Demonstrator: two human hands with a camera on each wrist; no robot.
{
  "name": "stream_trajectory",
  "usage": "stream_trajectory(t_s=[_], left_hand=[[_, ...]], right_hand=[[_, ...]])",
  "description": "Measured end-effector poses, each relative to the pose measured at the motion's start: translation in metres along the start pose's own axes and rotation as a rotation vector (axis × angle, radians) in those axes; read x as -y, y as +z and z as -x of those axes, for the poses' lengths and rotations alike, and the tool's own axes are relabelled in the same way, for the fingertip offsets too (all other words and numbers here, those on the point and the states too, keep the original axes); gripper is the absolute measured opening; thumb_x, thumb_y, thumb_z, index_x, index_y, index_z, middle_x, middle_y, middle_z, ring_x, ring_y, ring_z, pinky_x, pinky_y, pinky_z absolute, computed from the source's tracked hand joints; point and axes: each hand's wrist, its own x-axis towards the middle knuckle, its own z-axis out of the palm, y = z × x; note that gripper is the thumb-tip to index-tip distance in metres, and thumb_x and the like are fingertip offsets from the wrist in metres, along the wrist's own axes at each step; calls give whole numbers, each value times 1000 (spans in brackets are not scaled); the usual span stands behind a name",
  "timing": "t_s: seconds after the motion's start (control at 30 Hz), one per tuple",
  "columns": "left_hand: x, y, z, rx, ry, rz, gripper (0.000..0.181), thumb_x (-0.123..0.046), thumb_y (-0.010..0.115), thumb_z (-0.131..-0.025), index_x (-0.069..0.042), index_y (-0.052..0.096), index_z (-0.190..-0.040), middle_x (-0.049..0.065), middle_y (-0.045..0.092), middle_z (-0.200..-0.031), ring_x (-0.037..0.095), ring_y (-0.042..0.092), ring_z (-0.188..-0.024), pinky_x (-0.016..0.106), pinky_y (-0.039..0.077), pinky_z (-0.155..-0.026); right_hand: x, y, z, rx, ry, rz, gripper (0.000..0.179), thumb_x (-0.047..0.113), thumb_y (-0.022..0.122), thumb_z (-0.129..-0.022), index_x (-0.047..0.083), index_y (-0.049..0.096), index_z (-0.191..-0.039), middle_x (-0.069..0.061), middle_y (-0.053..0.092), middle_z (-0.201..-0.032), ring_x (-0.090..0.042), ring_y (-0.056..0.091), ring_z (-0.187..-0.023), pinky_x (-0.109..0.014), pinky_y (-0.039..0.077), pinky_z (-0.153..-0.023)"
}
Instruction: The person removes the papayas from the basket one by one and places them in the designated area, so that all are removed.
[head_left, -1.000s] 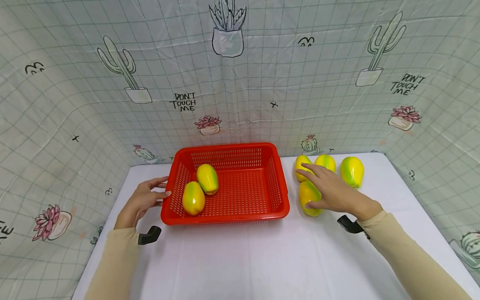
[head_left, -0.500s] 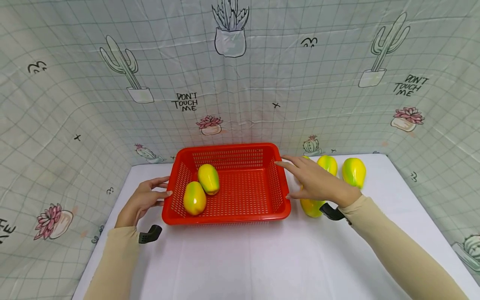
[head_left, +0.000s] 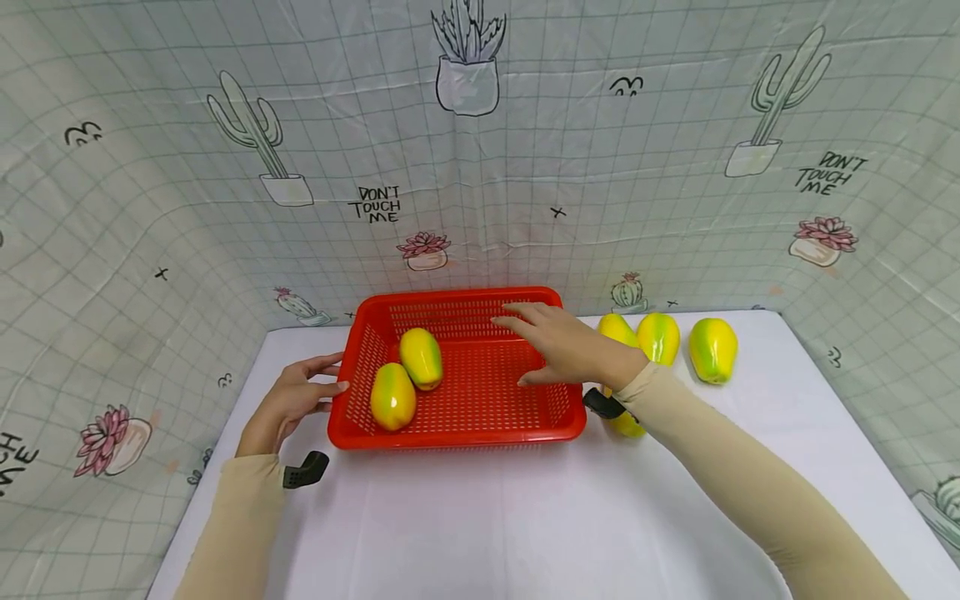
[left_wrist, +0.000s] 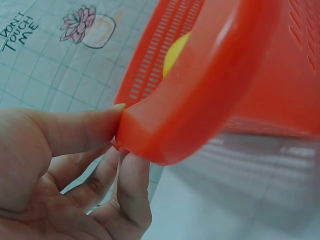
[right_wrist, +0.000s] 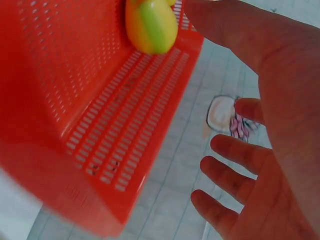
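Observation:
A red slotted plastic basket [head_left: 457,438] stands on the table, with two glossy yellow-green papayas in its left half, one nearer [head_left: 392,398] and one farther [head_left: 422,358]. My left hand [head_left: 288,406] pinches the basket's left rim, thumb on top and fingers beneath, as the left wrist view shows. Over the right half of the basket hovers my right hand [head_left: 561,343], fingers spread and palm holding nothing. In the right wrist view its fingers [right_wrist: 220,212] are apart from the basket wall and from the papaya [right_wrist: 151,25] inside.
Right of the basket lie more papayas: one at the back [head_left: 617,327], another beside it [head_left: 658,337], a third farther right [head_left: 713,350], and a nearer one [head_left: 628,425] partly hidden by my right wrist. A patterned cloth [head_left: 510,183] rises behind the white table [head_left: 450,525].
My right hand has moved left from above the loose papayas, across the basket's right rim, to over the basket. My left hand stays at the left rim, and the papayas have not moved.

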Motion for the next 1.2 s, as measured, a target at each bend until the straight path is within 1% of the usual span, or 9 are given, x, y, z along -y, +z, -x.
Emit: stream_trajectory(t_s=[0.13, 0.27, 0.5, 0.7, 0.93, 1.2], left_hand=[[1, 1, 1, -3, -1, -3, 68, -11, 66, -104, -3, 35, -164, 30, 43, -153, 20, 62, -94, 23, 59, -74], [1, 1, 1, -4, -1, -3, 68, -10, 66, -104, -3, 35, -164, 30, 43, -153, 21, 62, -95, 23, 59, -74], [1, 0, 3, -10, -8, 0, 68, -11, 65, -104, -3, 35, -164, 30, 42, -154, 23, 61, -100, 23, 59, -75], [3, 0, 3, -18, -13, -1, 68, -11, 65, -104, -3, 35, -164, 30, 43, -154, 23, 62, -100, 23, 59, -76], [2, 2, 0, -22, -18, 4, 67, -12, 65, -104, -4, 36, -164, 29, 43, -153, 26, 60, -104, 22, 59, -77], [0, 5, 0, -25, -27, 4, 67, -11, 65, -104, -5, 35, -164, 29, 42, -156, 29, 61, -109, 24, 60, -79]], right_hand=[[6, 4, -16, 20, -7, -2, 96, 37, 91, -84, 9, 41, -161, -22, 40, -164, -41, 39, -150, -60, 33, -122], [12, 9, -32, 57, -9, 7, 96, 38, 90, -86, 11, 39, -163, -20, 37, -166, -40, 37, -152, -59, 30, -124], [23, 16, -60, 121, -11, 34, 95, 40, 87, -88, 13, 37, -164, -18, 34, -168, -38, 34, -154, -56, 28, -126], [29, 25, -81, 163, -13, 39, 94, 40, 87, -89, 12, 37, -164, -18, 35, -167, -38, 35, -153, -55, 29, -126], [33, 34, -99, 211, 3, 49, 96, 42, 86, -90, 13, 34, -165, -18, 33, -168, -40, 36, -153, -56, 29, -126], [33, 46, -110, 249, 28, 91, 97, 47, 83, -91, 13, 32, -165, -17, 32, -168, -38, 38, -151, -52, 32, -125]])
